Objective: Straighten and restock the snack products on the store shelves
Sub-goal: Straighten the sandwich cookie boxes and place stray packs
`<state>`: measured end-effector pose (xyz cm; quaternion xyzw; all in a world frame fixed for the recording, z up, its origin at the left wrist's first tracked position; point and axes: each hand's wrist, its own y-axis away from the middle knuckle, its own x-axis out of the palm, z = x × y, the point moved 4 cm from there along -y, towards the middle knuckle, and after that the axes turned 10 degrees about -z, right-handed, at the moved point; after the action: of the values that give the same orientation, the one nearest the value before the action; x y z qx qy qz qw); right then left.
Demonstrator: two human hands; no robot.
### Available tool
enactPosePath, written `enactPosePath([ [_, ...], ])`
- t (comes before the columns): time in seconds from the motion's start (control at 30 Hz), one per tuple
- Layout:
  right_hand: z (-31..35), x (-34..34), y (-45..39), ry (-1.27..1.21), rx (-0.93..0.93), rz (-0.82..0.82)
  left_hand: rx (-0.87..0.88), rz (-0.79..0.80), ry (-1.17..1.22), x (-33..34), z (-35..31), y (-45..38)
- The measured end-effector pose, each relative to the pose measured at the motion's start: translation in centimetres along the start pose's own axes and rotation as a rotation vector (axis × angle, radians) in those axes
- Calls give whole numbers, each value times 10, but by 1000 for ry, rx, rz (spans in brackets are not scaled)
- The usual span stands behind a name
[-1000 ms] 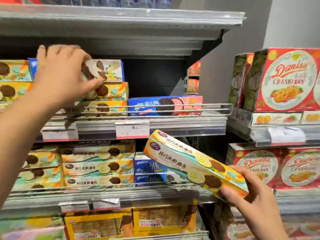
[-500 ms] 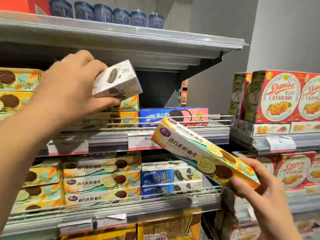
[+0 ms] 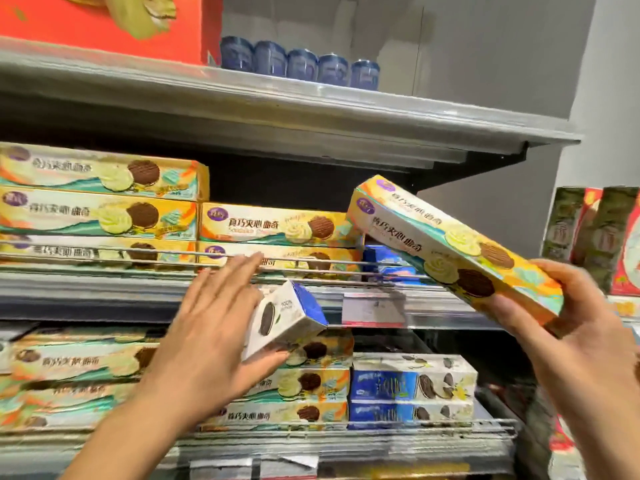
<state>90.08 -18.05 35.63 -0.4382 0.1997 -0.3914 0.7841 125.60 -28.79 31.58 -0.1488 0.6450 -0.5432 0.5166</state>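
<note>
- White-and-blue cookie box (image 3: 287, 318) sits gripped between the left hand (image 3: 211, 341) thumb and spread fingers.
- Right hand (image 3: 571, 337) clasps a tilted yellow biscuit box (image 3: 450, 244).

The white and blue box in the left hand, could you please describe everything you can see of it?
The box is a small carton, seemingly cardboard, with a white end printed with a dark sandwich cookie and a blue side. It looks closed and undamaged. It is tilted in front of the shelf edge, held by the left hand, thumb beneath and fingers outstretched above.
</note>
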Motion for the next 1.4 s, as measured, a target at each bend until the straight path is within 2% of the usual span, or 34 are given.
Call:
enactPosePath([
  [0.17,44,64,-63,-88,-137,135,11,43,-6,9,-1,7],
  [0.37,35,156,-104,-198,25,453,-8,69,42,9,0,10],
  [0.57,28,197,-121,-233,87,637,-58,117,5,8,-4,10],
  [0.87,24,216,-115,-293,177,751,-98,170,32,5,-4,11],
  [1.13,17,202,-112,-294,209,829,-108,79,92,0,1,4],
  [1.4,19,198,-110,-253,189,839,-136,65,96,-7,-1,-2],
])
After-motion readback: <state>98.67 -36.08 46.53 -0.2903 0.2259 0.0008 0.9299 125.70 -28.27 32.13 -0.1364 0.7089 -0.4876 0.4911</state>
